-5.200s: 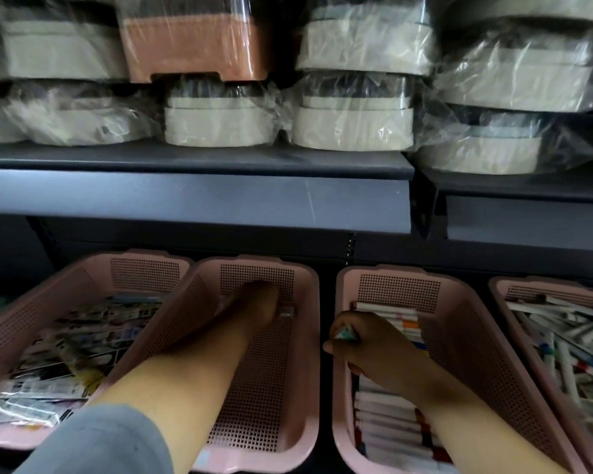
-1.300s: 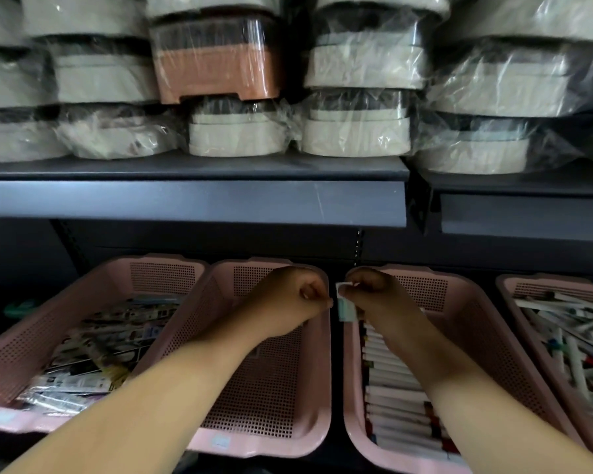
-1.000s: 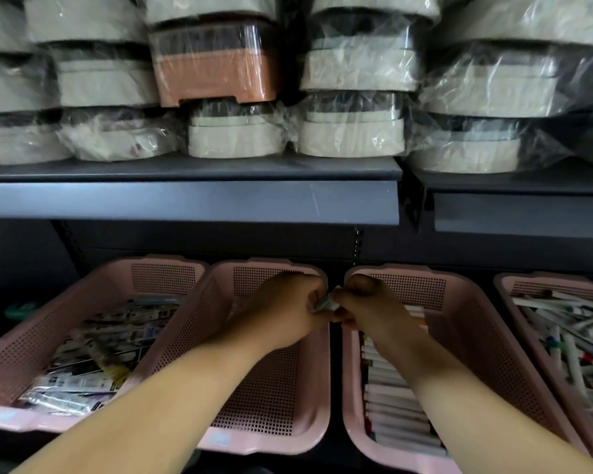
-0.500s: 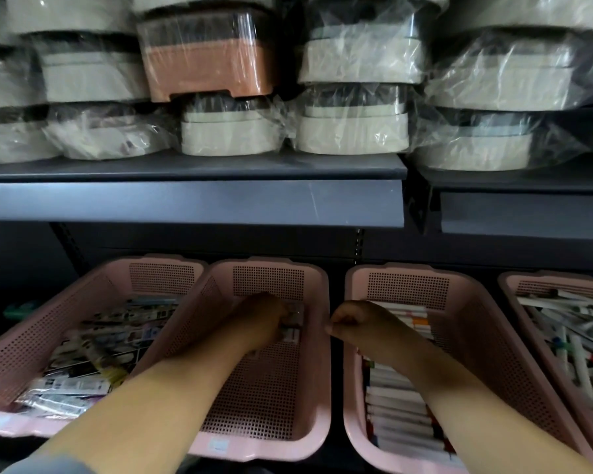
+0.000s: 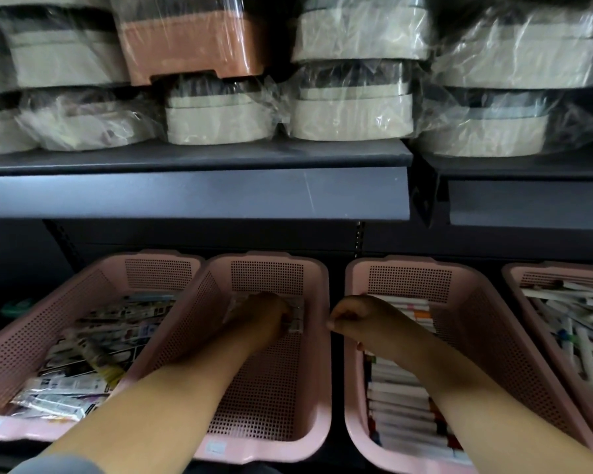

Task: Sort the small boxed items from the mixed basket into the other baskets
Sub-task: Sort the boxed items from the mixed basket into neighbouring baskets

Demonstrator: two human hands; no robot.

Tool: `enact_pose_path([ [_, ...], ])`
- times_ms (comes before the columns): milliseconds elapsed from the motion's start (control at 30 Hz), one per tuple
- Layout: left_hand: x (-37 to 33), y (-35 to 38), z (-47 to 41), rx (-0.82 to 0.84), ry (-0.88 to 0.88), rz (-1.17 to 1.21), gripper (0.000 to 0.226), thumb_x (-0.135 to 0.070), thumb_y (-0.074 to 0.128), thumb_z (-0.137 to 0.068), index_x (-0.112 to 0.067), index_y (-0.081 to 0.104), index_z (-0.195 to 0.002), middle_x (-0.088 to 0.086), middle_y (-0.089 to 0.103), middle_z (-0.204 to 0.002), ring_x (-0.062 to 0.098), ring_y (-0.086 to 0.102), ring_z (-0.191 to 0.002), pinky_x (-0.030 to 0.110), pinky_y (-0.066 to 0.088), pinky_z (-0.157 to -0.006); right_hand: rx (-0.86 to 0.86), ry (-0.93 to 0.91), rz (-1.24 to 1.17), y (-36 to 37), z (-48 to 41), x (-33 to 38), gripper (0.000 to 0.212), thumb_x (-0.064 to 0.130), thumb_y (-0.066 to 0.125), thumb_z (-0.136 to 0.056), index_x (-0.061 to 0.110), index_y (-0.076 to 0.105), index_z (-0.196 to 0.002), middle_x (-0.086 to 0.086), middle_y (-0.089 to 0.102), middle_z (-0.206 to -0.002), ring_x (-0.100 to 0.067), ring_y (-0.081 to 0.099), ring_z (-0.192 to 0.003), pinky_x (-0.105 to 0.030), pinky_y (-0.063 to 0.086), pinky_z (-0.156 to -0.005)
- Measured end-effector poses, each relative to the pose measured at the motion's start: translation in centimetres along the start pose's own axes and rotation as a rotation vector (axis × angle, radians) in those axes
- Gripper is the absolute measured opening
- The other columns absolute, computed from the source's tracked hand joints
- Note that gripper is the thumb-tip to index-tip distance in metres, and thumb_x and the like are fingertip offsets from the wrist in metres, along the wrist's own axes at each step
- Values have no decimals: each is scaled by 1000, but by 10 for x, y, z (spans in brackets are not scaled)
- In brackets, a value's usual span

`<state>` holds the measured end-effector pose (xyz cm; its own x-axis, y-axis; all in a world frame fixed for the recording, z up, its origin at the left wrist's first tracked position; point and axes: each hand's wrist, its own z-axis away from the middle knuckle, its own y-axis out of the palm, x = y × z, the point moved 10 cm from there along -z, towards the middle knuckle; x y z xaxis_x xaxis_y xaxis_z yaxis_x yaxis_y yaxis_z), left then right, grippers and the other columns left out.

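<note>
Four pink baskets stand in a row. The mixed basket (image 5: 31, 336) at 8 o'clock holds loose packets. The box basket (image 5: 493, 336) at 4 o'clock holds rows of white boxes (image 5: 397, 398), and the pen basket (image 5: 528, 268) at 3 o'clock holds pens (image 5: 579, 319). In the middle basket (image 5: 264, 398), small pale boxes (image 5: 297, 318) lie at the far end. The left hand (image 5: 264, 319) partly covers them, its fingers hidden, so its grip cannot be told. The right hand (image 5: 360, 319) hovers beside it with its fingers curled together. At 12 o'clock a dark shelf (image 5: 220, 196) carries wrapped tubs (image 5: 350, 111).

Baskets (image 5: 261, 451) side by side under a shelf (image 5: 185, 196), wrapped containers (image 5: 350, 114) stacked on it, boxed items (image 5: 397, 405) inside
</note>
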<state>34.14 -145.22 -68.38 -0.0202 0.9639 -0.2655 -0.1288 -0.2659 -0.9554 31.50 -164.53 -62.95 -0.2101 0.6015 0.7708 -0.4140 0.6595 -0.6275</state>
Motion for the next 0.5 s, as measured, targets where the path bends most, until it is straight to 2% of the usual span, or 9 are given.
enact_pose_path([
  [100,1,-1,0,-23,-8,16,17,-29,66,-97,-34,77,-108,-7,68,-123,19,63,-115,32,45,-98,9,1,-12,0,0,-1,13,39,69,-90,26,71,-91,1,71,-87,-18,69,-82,-42,59,-78],
  [233,2,-2,2,-28,-16,22,15,-31,65,-96,-35,76,-106,-7,69,-123,18,63,-114,35,47,-100,16,-2,-21,1,-1,-2,12,39,68,-90,28,71,-90,5,70,-85,-15,68,-81,-42,59,-79],
  [367,-1,-4,4,-27,5,6,16,-30,65,-98,-34,75,-109,-6,68,-126,18,63,-116,35,47,-101,15,8,-68,-1,0,-5,11,43,70,-88,31,72,-88,-1,71,-87,-24,70,-82,-48,59,-75],
  [500,-6,-12,10,-37,37,-19,21,-31,65,-99,-34,71,-119,-8,68,-125,15,63,-113,36,48,-104,-21,-2,-152,-13,2,-5,8,31,70,-91,24,73,-88,-9,72,-87,-20,66,-75,-43,58,-72],
])
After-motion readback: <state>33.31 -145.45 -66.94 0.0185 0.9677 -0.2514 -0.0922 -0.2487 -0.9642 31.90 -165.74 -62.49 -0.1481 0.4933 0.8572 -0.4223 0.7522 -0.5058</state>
